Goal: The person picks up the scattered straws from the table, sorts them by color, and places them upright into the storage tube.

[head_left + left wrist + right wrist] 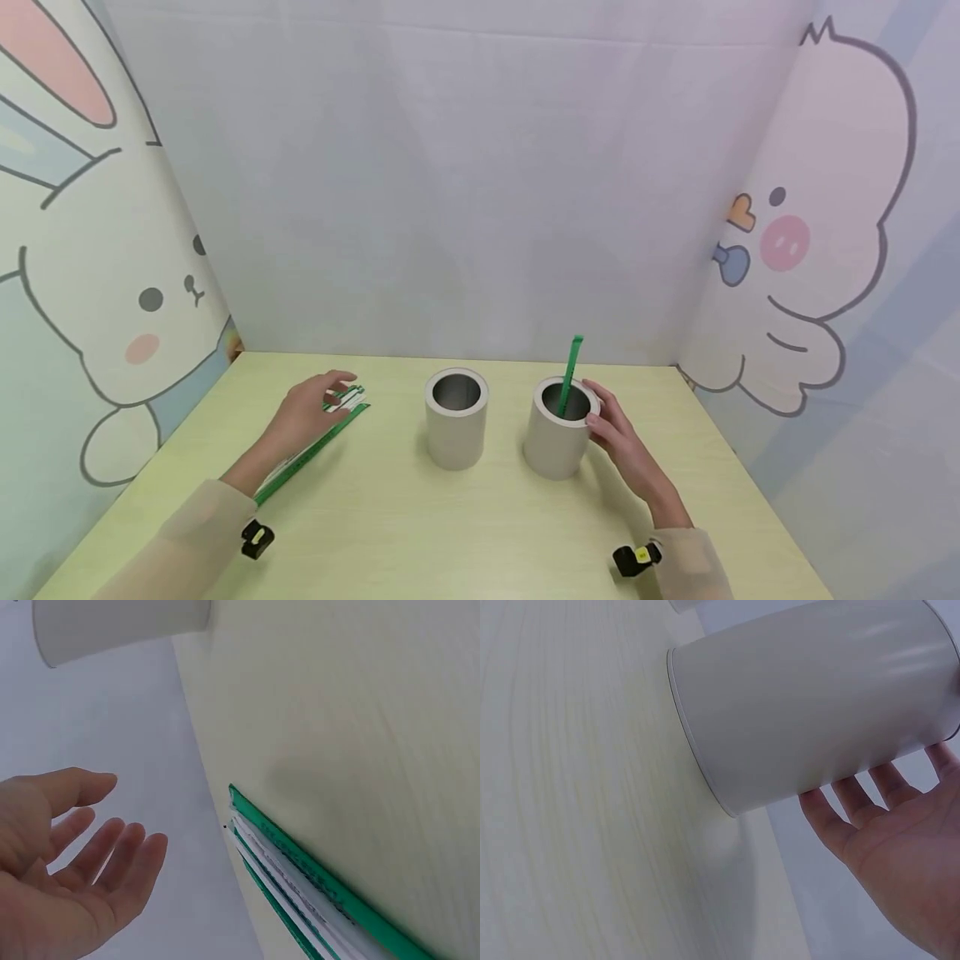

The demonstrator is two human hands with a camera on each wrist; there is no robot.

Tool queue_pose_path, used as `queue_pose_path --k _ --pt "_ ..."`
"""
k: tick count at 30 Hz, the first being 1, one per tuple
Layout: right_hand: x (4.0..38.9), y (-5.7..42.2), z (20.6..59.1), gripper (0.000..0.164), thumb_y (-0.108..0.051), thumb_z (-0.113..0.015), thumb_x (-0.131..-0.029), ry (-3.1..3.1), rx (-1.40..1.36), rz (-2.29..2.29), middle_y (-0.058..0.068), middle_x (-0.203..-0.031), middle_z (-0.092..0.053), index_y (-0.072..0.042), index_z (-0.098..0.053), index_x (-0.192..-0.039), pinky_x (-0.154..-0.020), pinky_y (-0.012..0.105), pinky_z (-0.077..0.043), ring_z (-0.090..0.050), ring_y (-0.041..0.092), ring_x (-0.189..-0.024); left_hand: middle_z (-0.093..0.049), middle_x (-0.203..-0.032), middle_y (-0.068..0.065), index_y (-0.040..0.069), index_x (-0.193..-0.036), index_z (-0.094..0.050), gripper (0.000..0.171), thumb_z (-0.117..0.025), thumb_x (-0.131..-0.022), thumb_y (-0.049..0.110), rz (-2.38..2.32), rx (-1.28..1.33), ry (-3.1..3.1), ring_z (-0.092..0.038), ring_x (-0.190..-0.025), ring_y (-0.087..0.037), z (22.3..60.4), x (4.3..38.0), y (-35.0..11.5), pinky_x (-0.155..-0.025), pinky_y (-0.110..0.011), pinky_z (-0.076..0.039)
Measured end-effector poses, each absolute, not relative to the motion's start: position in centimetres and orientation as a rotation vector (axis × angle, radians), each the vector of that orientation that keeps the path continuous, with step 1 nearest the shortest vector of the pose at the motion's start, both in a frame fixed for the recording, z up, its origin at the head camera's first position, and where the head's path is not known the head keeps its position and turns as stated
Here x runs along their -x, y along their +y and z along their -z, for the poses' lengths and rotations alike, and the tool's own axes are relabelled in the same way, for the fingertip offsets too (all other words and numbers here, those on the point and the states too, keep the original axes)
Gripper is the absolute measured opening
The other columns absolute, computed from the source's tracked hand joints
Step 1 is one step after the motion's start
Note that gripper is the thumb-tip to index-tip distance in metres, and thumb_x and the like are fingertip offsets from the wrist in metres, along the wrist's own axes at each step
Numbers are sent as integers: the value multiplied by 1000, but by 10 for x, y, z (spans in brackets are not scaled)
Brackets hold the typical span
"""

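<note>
Two white cylindrical canisters with dark open tops stand on the table. A thin green strip [572, 367] leans upright inside the right canister [555, 446]. My right hand [622, 437] holds that canister from the right near its rim, fingers against the wall in the right wrist view. The left canister [456, 437] stands apart from both hands. My left hand [309, 412] hovers over a bundle of long green-and-white strips [300, 862], fingers loosely bent and nothing held in the left wrist view. In the head view the hand and forearm hide part of the bundle.
The pale wooden table [420, 533] ends at a plain light cloth backdrop [420, 183]. Cloth side walls bear a cartoon rabbit [97, 275] on the left and a cartoon figure [832, 167] on the right.
</note>
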State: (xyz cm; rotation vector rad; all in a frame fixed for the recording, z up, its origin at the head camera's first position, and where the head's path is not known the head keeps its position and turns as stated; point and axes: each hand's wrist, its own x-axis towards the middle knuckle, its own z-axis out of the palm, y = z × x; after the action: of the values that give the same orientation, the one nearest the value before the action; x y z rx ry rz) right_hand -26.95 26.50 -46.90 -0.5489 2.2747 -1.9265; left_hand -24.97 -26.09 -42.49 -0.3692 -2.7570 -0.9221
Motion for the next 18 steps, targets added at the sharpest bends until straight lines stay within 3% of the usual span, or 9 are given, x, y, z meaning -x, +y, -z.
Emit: queue_pose_path --k 8,18 --pt "270 265 470 59 -30 -41 -115 2268 538 1934 18 -169 -29 -22 -19 -169 -107 17 -44 -47 1 -137 -72 -115 -20 -3 -139 -61 53 -79 -88 -3 857 408 -2905 -70 -100 -36 444 242 -284 -78 -47 -60" --pt "271 265 470 60 -30 -42 -115 2255 555 1945 18 -169 -29 -20 -19 -169 -106 17 -44 -48 2 -137 -72 -101 -13 -5 -127 -68 49 -74 -79 -12 719 326 -3025 -60 -82 -21 457 238 -290 -68 -37 -53"
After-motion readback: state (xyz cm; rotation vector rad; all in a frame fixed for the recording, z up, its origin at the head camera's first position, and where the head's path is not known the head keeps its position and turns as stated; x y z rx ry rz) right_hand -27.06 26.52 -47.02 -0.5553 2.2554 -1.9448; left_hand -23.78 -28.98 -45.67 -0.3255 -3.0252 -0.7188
